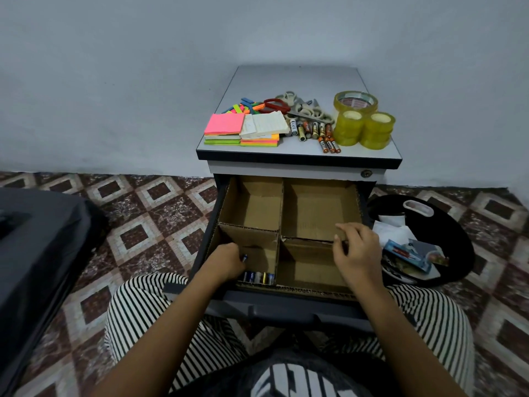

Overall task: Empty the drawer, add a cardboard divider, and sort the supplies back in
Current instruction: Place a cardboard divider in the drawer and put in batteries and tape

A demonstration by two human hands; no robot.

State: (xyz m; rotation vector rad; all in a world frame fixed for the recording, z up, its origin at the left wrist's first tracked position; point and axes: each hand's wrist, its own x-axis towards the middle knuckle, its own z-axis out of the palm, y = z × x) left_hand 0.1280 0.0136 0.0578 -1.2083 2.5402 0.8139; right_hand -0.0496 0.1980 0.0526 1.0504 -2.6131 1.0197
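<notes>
No lettering is legible: print on the batteries (315,130), the tape roll (355,103) and the shirt (300,379) is blurred.

Loose trousers (143,305) carry narrow black and white stripes. The dark top (303,359) bears large white printed letters. The 2 forearms (171,319) are bare down to the left hand (226,262) and the right hand (357,253).

Both forearms stretched forward, left hand (226,260) curled round a battery (245,257), right hand (357,250) pinching the cardboard divider (306,240)
</notes>
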